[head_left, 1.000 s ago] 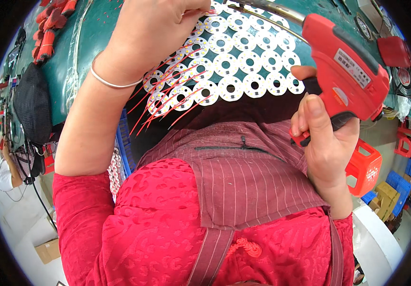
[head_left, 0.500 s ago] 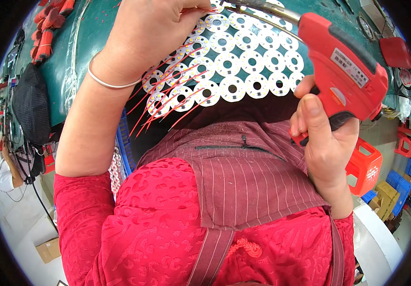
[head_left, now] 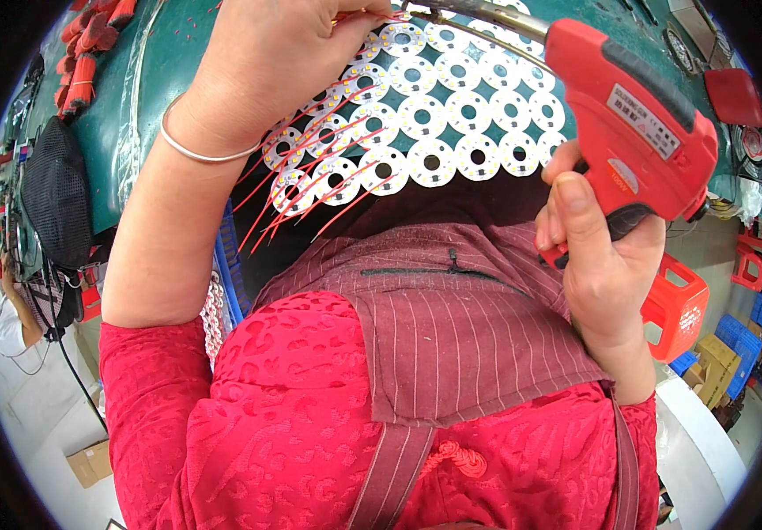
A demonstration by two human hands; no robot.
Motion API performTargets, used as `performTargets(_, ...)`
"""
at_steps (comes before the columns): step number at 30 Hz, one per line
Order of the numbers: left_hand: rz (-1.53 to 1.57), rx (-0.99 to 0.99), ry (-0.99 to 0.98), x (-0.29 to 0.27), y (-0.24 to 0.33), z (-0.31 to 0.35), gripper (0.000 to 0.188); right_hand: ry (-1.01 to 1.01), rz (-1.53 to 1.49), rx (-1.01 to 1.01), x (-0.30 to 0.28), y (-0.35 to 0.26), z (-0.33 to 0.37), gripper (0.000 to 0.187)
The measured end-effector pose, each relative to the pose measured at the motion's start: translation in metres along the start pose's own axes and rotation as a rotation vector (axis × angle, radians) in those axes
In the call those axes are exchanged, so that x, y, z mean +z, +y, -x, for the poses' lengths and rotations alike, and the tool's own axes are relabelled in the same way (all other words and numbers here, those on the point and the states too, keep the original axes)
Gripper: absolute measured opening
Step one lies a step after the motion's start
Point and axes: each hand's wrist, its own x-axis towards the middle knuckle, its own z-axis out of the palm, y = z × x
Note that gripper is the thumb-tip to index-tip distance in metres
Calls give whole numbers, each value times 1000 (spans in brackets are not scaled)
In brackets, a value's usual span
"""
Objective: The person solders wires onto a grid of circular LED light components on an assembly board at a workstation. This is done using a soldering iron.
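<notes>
Gripping a red soldering gun [head_left: 635,124] in the right hand [head_left: 602,234], upper right of the frame. Pinching thin red wire [head_left: 381,14] in the left hand [head_left: 284,62] at the top edge, near the gun's tip, over rows of white discs [head_left: 422,131] in the upper middle.

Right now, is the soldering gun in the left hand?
No, the soldering gun is gripped in the right hand, its barrel pointing toward the left hand.
</notes>
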Motion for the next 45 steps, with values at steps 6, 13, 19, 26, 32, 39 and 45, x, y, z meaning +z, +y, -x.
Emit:
performTargets(6,-58,2,-51,0,0,-1,11,27,-6,-13,1,-4,-1,21)
performTargets(13,-61,-40,-82,-8,11,-7,11,-14,1,-45,-1,-6,-3,20)
performTargets(19,-9,-44,-3,0,0,1,13,32,14,-3,0,-10,-1,15)
performTargets(26,55,35,88,-5,5,-1,15,57,-43,7,0,-11,7,26)
performTargets(32,80,24,-12,-10,7,1,14,62,-35,17,0,-14,12,29)
performTargets(39,183,3,-52,-11,5,3,13,-7,25,21,-1,-11,17,27)
performTargets(45,126,-43,-111,-12,5,5,12,-11,-54,24,-1,-8,18,20)
